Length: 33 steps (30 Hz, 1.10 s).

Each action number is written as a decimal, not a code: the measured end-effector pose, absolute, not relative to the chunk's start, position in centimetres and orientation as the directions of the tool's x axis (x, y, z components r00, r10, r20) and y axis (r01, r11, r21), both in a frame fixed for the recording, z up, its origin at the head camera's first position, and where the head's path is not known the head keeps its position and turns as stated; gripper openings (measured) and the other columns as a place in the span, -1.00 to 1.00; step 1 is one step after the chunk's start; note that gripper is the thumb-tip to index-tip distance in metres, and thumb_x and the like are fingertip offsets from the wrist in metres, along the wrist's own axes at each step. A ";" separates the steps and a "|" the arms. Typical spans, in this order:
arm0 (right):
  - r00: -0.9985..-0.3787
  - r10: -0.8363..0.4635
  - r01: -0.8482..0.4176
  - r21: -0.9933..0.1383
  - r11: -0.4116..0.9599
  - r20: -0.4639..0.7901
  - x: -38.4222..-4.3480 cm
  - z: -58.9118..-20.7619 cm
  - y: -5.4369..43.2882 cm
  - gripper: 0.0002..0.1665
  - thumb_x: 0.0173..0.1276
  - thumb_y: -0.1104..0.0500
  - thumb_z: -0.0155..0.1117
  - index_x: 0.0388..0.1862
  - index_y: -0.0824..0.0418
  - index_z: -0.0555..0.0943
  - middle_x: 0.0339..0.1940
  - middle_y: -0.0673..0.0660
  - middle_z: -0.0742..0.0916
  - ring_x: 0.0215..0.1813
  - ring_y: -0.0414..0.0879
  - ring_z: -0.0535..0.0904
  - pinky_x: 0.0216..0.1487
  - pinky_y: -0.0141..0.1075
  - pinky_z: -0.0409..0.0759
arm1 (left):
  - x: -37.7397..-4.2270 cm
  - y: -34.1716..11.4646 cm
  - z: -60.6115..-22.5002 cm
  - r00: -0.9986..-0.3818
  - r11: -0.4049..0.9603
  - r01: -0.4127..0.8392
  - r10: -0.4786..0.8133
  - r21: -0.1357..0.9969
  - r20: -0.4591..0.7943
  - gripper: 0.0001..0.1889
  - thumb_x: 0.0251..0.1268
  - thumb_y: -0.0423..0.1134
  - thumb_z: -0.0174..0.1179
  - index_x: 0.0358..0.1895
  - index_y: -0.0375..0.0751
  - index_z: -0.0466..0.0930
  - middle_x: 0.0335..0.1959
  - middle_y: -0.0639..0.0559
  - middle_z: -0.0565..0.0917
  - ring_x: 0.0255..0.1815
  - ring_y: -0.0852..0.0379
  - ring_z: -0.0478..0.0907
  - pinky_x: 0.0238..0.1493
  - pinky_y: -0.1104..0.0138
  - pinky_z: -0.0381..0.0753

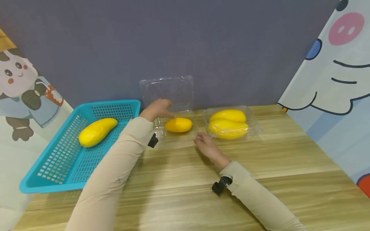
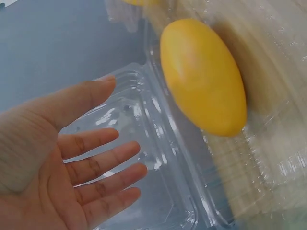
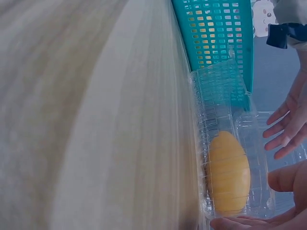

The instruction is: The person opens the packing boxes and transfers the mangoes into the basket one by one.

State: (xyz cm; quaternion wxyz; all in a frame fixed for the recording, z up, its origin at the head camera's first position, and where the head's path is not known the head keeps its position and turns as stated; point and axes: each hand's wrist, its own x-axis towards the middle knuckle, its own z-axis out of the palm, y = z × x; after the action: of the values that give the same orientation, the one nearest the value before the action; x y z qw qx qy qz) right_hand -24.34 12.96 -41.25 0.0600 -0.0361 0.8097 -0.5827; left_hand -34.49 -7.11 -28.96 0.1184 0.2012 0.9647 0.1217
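Box-filling seems underway: right hand (image 1: 206, 145) pinches box (image 1: 159, 131) holding short fruit (image 1: 178, 125); free left hand (image 1: 158, 109) should next fetch long fruit (image 1: 97, 132) from basket (image 1: 57, 187).

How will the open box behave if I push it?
The open box looks like thin clear plastic, so probably light and bendy. Its lid stands raised, so might swing. The fruit inside is rounded with room beside it, so could roll.
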 end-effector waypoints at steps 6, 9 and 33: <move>-0.990 -0.134 0.003 -0.943 0.332 -0.051 -24.4 -41.2 12.9 -0.34 0.47 0.15 -0.01 0.37 0.53 0.12 0.30 0.49 0.37 0.35 0.26 0.28 0.33 0.00 0.30 | -34.8 -6.7 -29.9 -0.895 0.899 0.322 0.391 0.296 -0.214 -0.32 0.18 -0.05 0.26 0.33 -0.28 0.30 0.34 -0.22 0.34 0.34 -0.20 0.25 0.31 -0.01 0.28; -0.990 -0.135 0.001 -0.942 0.335 -0.049 -24.4 -41.2 12.9 -0.34 0.47 0.15 -0.01 0.37 0.53 0.12 0.29 0.49 0.38 0.35 0.26 0.29 0.33 0.00 0.31 | -34.7 -6.4 -30.1 -0.891 0.898 0.334 0.400 0.287 -0.216 -0.33 0.15 -0.07 0.28 0.30 -0.28 0.33 0.32 -0.23 0.36 0.32 -0.20 0.28 0.30 0.01 0.31; -0.990 -0.126 0.016 -0.935 0.353 -0.064 -24.6 -41.0 13.0 -0.34 0.47 0.13 -0.01 0.36 0.53 0.13 0.30 0.49 0.37 0.34 0.26 0.30 0.33 0.00 0.31 | -35.4 -4.8 -32.2 -0.868 0.890 0.389 0.441 0.240 -0.228 -0.36 0.11 -0.08 0.32 0.26 -0.27 0.40 0.26 -0.19 0.45 0.25 -0.16 0.37 0.28 0.04 0.33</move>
State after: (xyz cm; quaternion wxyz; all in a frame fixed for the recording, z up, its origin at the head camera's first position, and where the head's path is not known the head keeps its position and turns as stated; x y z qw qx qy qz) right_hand -24.56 12.96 -41.05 0.0623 -0.0334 0.8203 -0.5676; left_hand -35.44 -4.84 -32.23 0.1394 0.2156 0.9619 0.0935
